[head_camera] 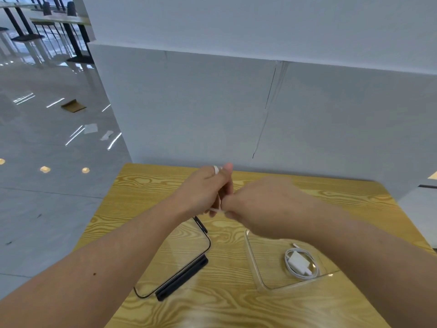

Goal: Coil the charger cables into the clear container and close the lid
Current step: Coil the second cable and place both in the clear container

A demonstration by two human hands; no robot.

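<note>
Charger cables: two noted. Nearest the camera, one white coiled cable [301, 263] with its adapter block lies flat inside the clear container [256, 261], toward that container's near right part. The coil is a slightly stretched oval; its long axis and the adapter block run from far-left to near-right, and a short connector end pokes out at the far side. The container sits open on the wooden table [236, 304], right of centre.

Left of it, the clear lid [179, 256] with its dark rim and black clasp strip lies flat on the table, apart from the container, partly under the left forearm.

Farther out, above the table, both hands meet. The left hand [203, 192] is closed around a second white cable [216, 210]; a turn of it shows over the index finger at the top and a short strand emerges at the bottom, so the loops appear to stand roughly upright, long axis vertical. The right hand [262, 204] is closed, fingertips pinched at that lower strand. The remaining length of the cable is hidden within the hands.

Assessment: the step in hand is winding the second cable; roughly half the task looks complete. The next move calls for finishing the wrap, keeping the loops pinched so they do not spring open, laying the bundle flat beside the first coil, then fitting and fastening the lid.
</note>
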